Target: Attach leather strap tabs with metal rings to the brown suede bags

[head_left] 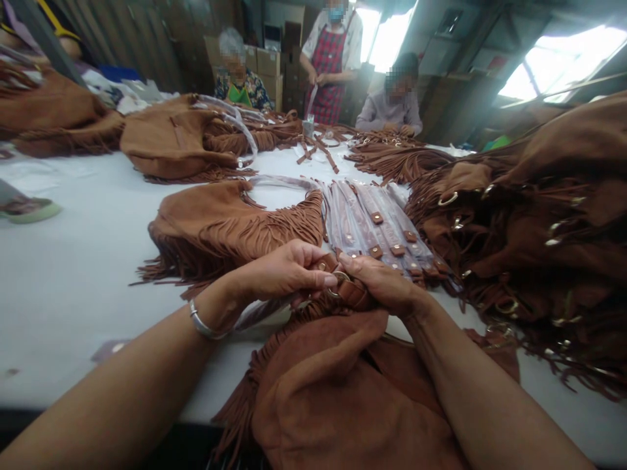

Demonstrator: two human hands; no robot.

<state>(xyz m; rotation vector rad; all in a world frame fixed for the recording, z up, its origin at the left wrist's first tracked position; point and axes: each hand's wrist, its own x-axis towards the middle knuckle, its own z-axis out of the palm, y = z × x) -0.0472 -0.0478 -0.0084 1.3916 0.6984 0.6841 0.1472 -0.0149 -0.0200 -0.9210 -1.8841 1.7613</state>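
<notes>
A brown suede fringed bag [337, 385] lies in front of me at the near edge of the white table [73, 274]. My left hand [284, 271] pinches a brown strap end [326, 264] beside a metal ring [339, 281] at the top of the bag. From the other side, my right hand [382, 284] grips the bag's ring tab, fingers closed. Both hands meet at the ring. A silver bangle sits on my left wrist.
Another fringed bag [230, 225] lies just beyond my hands. Plastic-wrapped straps [372, 222] lie in a row past it. A heap of bags [533, 228] fills the right side, more bags [181, 140] the far left. Three people stand or sit at the far end.
</notes>
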